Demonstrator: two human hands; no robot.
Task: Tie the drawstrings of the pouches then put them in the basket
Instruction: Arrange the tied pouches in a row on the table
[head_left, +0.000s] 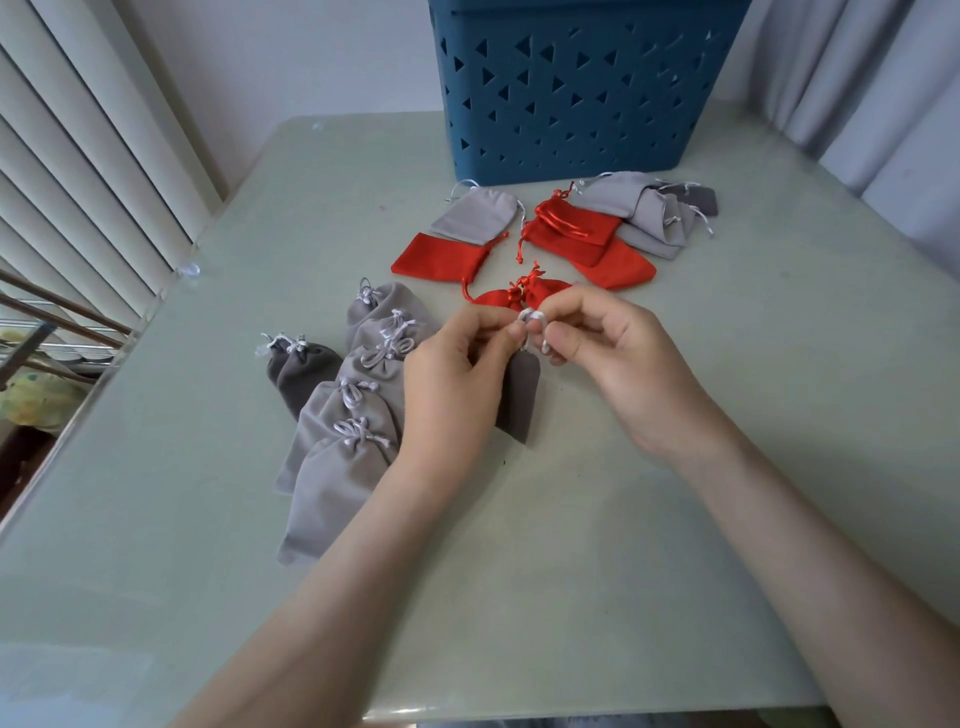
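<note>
We pinch a white drawstring (532, 325) between left hand (452, 374) and right hand (618, 358). Dark grey pouch (519, 400) hangs beneath, well in front of the blue basket (576, 88).

From my remote seat, the head view takes in a pale green table (701, 395) with a glossy top and rounded far corners, set against a plain white wall (322, 57). Cream vertical blinds (88, 156) run down the left side, with thin brown rods (57, 312) crossing below them beside the table's edge. A yellowish patterned cloth (36, 400) lies low at far left. Pale curtains (857, 88) hang in folds at upper right, behind the table's far corner.
</note>
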